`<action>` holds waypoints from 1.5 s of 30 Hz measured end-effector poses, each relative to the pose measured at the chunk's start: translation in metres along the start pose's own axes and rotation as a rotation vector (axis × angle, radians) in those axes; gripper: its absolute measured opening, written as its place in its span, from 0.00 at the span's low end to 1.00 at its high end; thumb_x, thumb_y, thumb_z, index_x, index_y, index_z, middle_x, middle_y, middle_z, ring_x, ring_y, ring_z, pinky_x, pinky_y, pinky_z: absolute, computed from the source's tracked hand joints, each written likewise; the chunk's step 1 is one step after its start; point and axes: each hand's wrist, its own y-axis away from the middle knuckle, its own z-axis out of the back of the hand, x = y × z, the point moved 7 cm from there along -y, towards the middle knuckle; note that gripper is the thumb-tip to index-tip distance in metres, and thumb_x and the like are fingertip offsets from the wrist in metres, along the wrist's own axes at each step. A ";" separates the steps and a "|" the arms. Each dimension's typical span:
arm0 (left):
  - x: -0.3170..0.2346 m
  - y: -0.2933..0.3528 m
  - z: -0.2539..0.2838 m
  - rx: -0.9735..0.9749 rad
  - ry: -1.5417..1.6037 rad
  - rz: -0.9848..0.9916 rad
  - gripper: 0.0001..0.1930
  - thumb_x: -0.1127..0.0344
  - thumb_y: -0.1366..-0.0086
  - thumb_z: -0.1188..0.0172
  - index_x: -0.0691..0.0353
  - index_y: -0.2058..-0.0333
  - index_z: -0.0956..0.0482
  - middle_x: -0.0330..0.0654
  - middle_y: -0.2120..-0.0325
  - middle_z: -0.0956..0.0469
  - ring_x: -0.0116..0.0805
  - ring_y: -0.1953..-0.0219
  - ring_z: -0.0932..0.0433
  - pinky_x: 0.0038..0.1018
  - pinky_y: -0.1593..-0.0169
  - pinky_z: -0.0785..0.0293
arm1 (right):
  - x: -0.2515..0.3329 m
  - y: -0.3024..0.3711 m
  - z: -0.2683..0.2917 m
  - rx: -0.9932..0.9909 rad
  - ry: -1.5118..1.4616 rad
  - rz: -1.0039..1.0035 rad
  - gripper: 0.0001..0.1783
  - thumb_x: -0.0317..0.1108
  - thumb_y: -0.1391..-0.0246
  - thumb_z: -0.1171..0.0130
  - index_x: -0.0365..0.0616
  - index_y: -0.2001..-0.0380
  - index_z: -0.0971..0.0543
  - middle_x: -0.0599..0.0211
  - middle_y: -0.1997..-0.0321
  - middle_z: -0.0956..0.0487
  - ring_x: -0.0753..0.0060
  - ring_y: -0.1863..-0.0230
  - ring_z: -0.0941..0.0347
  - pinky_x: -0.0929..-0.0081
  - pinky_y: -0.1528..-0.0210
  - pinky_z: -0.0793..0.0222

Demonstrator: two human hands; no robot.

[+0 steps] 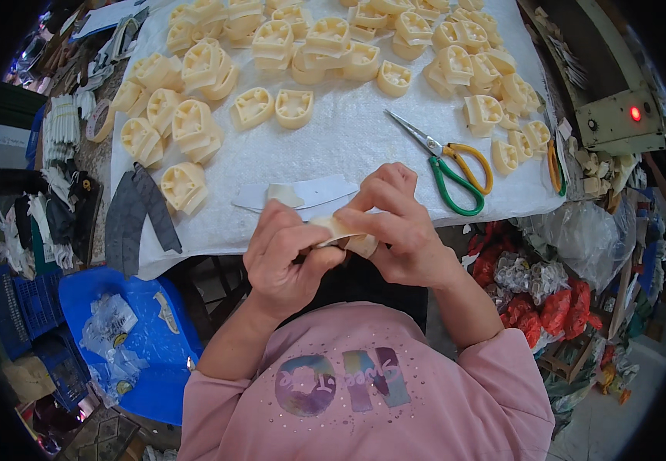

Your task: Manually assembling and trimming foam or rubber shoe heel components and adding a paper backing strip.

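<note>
Clearly, both hands are busy with one small cream piece [333,226], which sits to the left of the scissors [443,154] and nearer the person. The left hand [283,250] is clamped on its left end, thumb and fingers pressed together, and the right hand [396,223] pinches its right end; the piece looks bent between them, partly hidden by the fingers. The scissors lie on a white cloth [333,142], green and yellow handles toward the person, blades pointing away and leftward. Left of the scissors, just beyond the hands, a white strip [321,192] lies flat with a small cream scrap [285,195] on it. Farther left of the scissors lie dark grey strips [139,219], hanging over the cloth's edge. Cream blocks [294,108] are scattered and stacked beyond the scissors and on both sides of them. Well to the right of the scissors, a metal box [617,127] shows a lit red lamp [636,114].
</note>
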 end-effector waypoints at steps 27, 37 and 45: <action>-0.016 0.008 -0.007 0.195 -0.095 -0.229 0.16 0.82 0.58 0.41 0.63 0.67 0.29 0.46 0.67 0.28 0.44 0.68 0.23 0.33 0.67 0.31 | -0.031 0.063 -0.023 -0.559 -1.203 -0.700 0.12 0.32 0.38 0.55 0.35 0.57 0.31 0.55 0.54 0.26 0.64 0.53 0.26 0.66 0.50 0.29; -0.028 0.000 -0.024 0.246 -0.407 -0.280 0.09 0.76 0.55 0.41 0.64 0.73 0.29 0.46 0.70 0.29 0.38 0.73 0.30 0.32 0.69 0.38 | -0.023 0.051 -0.020 -0.308 -0.769 -0.586 0.22 0.38 0.40 0.56 0.34 0.48 0.31 0.62 0.63 0.22 0.78 0.63 0.26 0.77 0.62 0.31; -0.010 0.003 -0.021 0.302 -0.294 -0.056 0.14 0.83 0.54 0.40 0.64 0.68 0.29 0.47 0.68 0.26 0.41 0.69 0.27 0.32 0.65 0.34 | -0.030 0.047 -0.002 -0.108 -0.457 -0.526 0.22 0.40 0.41 0.53 0.34 0.50 0.30 0.57 0.61 0.22 0.69 0.62 0.24 0.72 0.60 0.29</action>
